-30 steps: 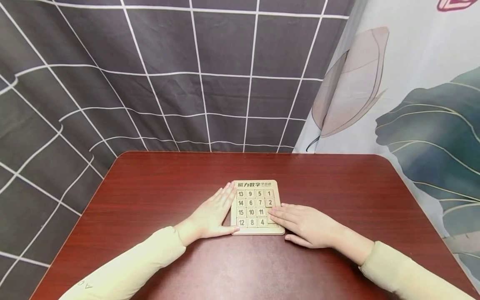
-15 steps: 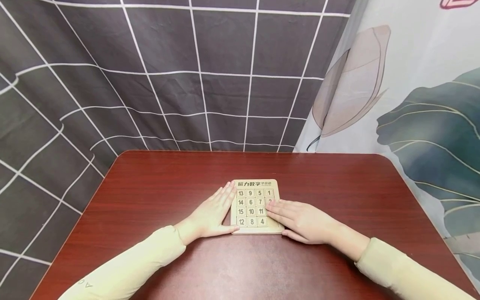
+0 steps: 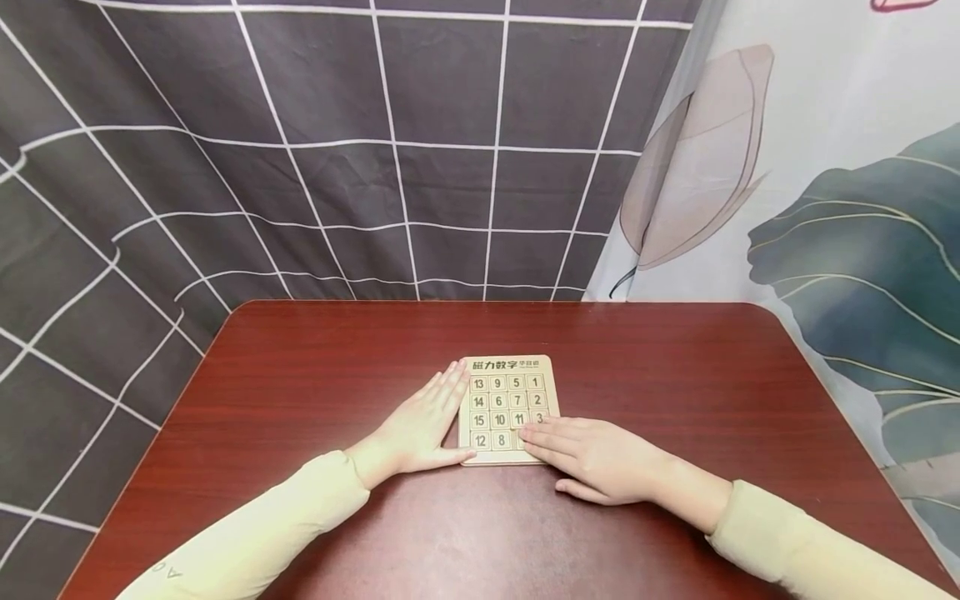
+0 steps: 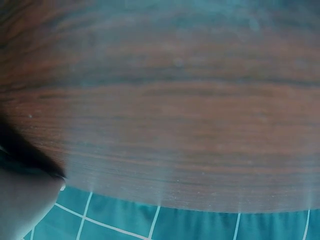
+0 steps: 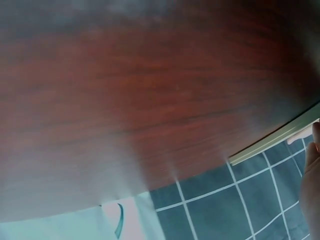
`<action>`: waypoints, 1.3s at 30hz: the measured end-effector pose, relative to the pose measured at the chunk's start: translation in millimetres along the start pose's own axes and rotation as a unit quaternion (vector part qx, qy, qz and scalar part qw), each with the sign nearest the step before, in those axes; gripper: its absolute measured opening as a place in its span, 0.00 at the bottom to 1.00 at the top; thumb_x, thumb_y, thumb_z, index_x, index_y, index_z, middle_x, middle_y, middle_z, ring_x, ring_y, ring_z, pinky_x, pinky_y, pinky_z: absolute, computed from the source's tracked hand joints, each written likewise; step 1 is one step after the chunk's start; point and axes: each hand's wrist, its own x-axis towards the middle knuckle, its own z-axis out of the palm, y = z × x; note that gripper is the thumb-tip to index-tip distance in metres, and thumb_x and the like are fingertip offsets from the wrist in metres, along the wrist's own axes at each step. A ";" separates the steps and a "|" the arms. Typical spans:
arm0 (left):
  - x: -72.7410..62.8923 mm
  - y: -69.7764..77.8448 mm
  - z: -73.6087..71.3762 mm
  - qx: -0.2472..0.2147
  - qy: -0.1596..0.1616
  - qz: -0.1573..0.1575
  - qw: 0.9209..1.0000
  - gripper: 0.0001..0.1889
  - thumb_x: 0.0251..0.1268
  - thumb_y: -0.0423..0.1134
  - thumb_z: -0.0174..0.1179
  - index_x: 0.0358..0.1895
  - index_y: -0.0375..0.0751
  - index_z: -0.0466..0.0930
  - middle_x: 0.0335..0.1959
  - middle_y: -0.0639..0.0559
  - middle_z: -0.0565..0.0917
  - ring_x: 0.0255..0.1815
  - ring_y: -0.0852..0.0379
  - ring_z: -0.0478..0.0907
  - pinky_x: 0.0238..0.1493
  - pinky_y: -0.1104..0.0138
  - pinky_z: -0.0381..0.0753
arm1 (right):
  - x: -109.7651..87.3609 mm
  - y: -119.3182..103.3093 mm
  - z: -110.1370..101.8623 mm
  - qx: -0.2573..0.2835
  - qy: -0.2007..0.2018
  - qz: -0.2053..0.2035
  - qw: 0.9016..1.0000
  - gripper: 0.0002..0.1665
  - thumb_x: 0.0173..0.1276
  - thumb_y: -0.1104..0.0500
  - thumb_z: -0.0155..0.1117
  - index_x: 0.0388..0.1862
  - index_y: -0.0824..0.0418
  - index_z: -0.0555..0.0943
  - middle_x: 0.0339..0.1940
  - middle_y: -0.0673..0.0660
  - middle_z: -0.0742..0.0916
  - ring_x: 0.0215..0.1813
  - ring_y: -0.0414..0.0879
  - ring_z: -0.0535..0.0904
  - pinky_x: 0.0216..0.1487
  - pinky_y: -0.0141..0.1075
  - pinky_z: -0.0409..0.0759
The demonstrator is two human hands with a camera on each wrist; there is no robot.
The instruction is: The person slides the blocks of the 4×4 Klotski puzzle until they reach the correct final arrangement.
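A pale wooden number sliding puzzle (image 3: 510, 457) lies flat on the red-brown table, with a line of printed characters along its top. My left hand (image 3: 420, 425) rests along the puzzle's left side, fingers straight, its thumb at the lower left corner. From the right, my right hand (image 3: 600, 458) reaches over the lower right corner, straight fingertips on the bottom row just right of the 8 tile (image 3: 502, 440). Those fingers cover the bottom row's right end. The 3 tile (image 3: 539, 418) shows just above them, under the 2 tile (image 3: 537, 400). In the right wrist view the puzzle's edge (image 5: 280, 135) shows beside the fingers.
The table (image 3: 360, 342) has rounded far corners. Behind it hangs a dark curtain (image 3: 442, 192) with a white grid, and a white leaf-patterned curtain (image 3: 810, 125) is at the right. The left wrist view shows mostly table surface (image 4: 175, 125).
My right fingertips moved up the right column, then down and left onto the bottom row. The 3 tile now shows in the third row; the 4 tile is hidden. The left hand stayed put.
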 end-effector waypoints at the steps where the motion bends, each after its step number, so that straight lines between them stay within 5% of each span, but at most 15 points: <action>1: -0.1 -0.3 0.0 0.000 0.001 0.001 1.000 0.59 0.70 0.69 0.59 0.84 0.25 0.46 0.88 0.32 0.49 0.90 0.39 0.47 0.88 0.50 0.55 | -1.5 -0.1 -1.1 0.001 0.000 0.004 1.000 0.34 0.79 0.45 0.61 0.74 0.65 0.77 0.74 0.58 0.83 0.76 0.50 0.79 0.74 0.45 0.78; 9: -0.7 -0.9 0.0 0.005 -0.002 0.001 1.000 0.59 0.71 0.69 0.58 0.84 0.25 0.46 0.88 0.32 0.49 0.90 0.38 0.47 0.88 0.50 0.55 | -18.0 1.2 -3.8 0.016 0.021 0.022 0.999 0.32 0.82 0.45 0.56 0.73 0.65 0.78 0.73 0.58 0.84 0.74 0.51 0.81 0.89 0.34 0.52; 12: -0.1 -0.3 0.3 0.002 -0.005 0.000 1.000 0.59 0.71 0.69 0.58 0.85 0.25 0.45 0.88 0.32 0.48 0.90 0.39 0.46 0.89 0.50 0.55 | -20.3 0.9 -3.3 0.016 0.018 0.028 0.999 0.33 0.82 0.45 0.57 0.74 0.65 0.77 0.74 0.58 0.83 0.74 0.51 0.80 0.90 0.34 0.49; 22: 0.7 -1.0 1.4 0.005 -0.008 -0.002 1.000 0.59 0.70 0.70 0.57 0.85 0.26 0.45 0.88 0.33 0.47 0.90 0.39 0.45 0.89 0.51 0.54 | 6.1 1.0 -1.3 0.030 0.017 0.009 0.999 0.39 0.71 0.47 0.70 0.76 0.64 0.76 0.75 0.58 0.82 0.76 0.51 0.79 0.75 0.45 0.78; 30: -0.2 -0.3 -0.9 0.001 -0.009 0.001 1.000 0.59 0.71 0.69 0.58 0.84 0.24 0.46 0.88 0.31 0.46 0.90 0.38 0.46 0.89 0.50 0.54 | 30.3 0.8 6.6 0.013 0.025 -0.031 0.999 0.36 0.76 0.46 0.65 0.73 0.68 0.77 0.72 0.60 0.84 0.74 0.51 0.81 0.72 0.46 0.81; 39: 1.0 -2.0 1.9 0.003 -0.009 -0.001 1.000 0.59 0.70 0.70 0.57 0.85 0.25 0.45 0.88 0.32 0.46 0.90 0.39 0.45 0.89 0.51 0.53 | 15.7 0.8 -1.1 0.019 0.008 -0.004 1.000 0.36 0.73 0.47 0.68 0.73 0.67 0.78 0.72 0.59 0.84 0.74 0.51 0.81 0.73 0.45 0.81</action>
